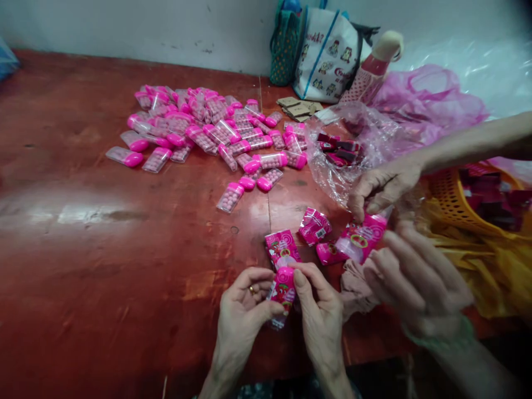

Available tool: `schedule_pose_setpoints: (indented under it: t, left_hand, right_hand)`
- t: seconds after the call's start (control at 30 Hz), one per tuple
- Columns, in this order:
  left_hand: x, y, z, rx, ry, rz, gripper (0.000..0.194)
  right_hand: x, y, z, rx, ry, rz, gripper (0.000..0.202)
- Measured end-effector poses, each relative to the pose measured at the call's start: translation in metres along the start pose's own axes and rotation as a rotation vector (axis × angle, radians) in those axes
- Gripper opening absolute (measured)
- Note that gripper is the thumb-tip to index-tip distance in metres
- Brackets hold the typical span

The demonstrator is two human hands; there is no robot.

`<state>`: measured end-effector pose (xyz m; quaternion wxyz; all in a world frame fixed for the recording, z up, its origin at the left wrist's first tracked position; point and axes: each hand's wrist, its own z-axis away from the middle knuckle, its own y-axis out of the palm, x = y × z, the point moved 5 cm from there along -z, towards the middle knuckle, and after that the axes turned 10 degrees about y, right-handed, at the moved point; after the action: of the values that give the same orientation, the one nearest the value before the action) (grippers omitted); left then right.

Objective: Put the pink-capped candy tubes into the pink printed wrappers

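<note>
Between my left hand [241, 316] and my right hand [321, 310] is a small candy box [284, 291] with a pink cap and a printed pink sleeve around it. My left thumb presses its lower front, with the fingers curled at its side. My right thumb and forefinger grip it near the cap. A printed pink sleeve [281, 244] lies on the table just beyond it. To the right, another printed sleeve [315, 226] lies near several pink pieces.
A co-worker's hands [388, 185] handle pink items at the right. A pile of pink-capped candy boxes [208, 130] covers the back of the table [103, 260]. Clear plastic bag [328, 172], orange basket [451, 202], white bag [326, 55] and pink bag [432, 91] stand or lie along the right and back.
</note>
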<state>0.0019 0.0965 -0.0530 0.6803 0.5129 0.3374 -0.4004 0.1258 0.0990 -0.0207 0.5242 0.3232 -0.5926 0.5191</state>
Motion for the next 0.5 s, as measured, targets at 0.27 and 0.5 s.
schedule_pose_setpoints:
  t: [0.27, 0.5]
  left_hand:
    - [-0.004, -0.003, 0.004, 0.019, 0.136, -0.295, 0.015]
    - [-0.011, -0.008, 0.005, -0.048, 0.258, -0.381, 0.013]
  right_hand:
    - [0.007, 0.007, 0.005, 0.172, -0.058, -0.018, 0.020]
    - [0.011, 0.010, 0.007, 0.165, -0.144, 0.005, 0.025]
